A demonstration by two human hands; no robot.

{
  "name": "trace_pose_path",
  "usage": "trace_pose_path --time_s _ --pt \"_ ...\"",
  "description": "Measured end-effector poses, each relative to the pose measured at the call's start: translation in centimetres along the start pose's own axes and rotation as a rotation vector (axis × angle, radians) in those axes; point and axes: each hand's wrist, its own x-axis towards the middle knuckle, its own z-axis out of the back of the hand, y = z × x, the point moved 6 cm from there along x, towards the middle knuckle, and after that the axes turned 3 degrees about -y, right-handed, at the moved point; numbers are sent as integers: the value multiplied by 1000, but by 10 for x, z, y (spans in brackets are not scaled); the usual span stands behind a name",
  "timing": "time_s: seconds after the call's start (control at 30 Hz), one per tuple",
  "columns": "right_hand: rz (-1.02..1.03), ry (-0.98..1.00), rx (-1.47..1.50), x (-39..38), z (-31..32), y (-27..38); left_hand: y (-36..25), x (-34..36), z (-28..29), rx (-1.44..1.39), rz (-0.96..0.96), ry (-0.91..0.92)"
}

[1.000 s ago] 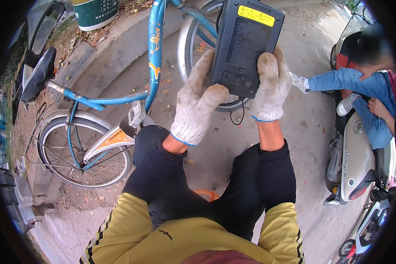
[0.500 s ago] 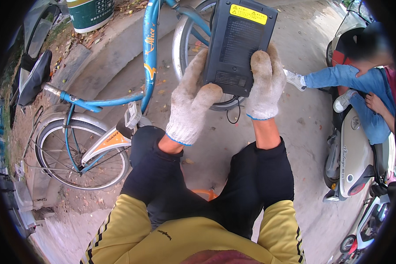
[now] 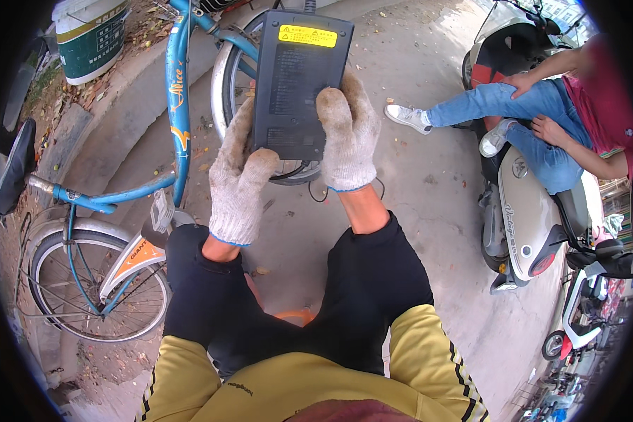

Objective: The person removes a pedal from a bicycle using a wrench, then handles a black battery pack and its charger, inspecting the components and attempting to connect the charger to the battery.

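A flat black battery charger (image 3: 299,95) with a yellow warning label is held up before me, label side toward me. A cable leaves its top edge, and a thin black cord (image 3: 318,193) loops below it. My left hand (image 3: 239,183), in a soiled white knit glove, grips its left edge and lower corner, thumb on the face. On the other side my right hand (image 3: 348,137), gloved the same way, closes round the right edge, thumb also on the face. The fingers behind the charger are hidden.
A blue bicycle (image 3: 179,105) stands at left, its rear wheel (image 3: 98,285) near my knee. Beyond it is a green and white bucket (image 3: 90,42). At right a person in jeans (image 3: 541,116) sits on a cream scooter (image 3: 517,211), one shoe (image 3: 408,118) stretched toward me. More scooters (image 3: 577,316) stand at lower right.
The view has shifted, so the bicycle and my hands appear further left and more of the seated person shows. Both hands keep hold of the charger, which is now slightly lower and more upright.
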Motion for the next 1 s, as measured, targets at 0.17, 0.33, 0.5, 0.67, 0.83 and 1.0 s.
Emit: trace_pose_path --time_s 0.17,0.33,0.5,0.67,0.83,1.0 --pt "51 -44 -59 0 3 5 -1 -2 -4 4 34 -7" --pt "26 -53 -42 -4 5 6 -4 -3 -5 59 56 -38" --pt "14 -57 -6 -7 4 6 -7 -4 -6 41 78 1" --pt "0 -52 -18 -8 4 7 -9 -5 -7 31 108 14" --pt "28 -40 -50 -12 -3 11 -7 -9 -3 22 155 13" --pt "-168 -42 255 -9 -4 -10 11 -1 11 -251 146 25"
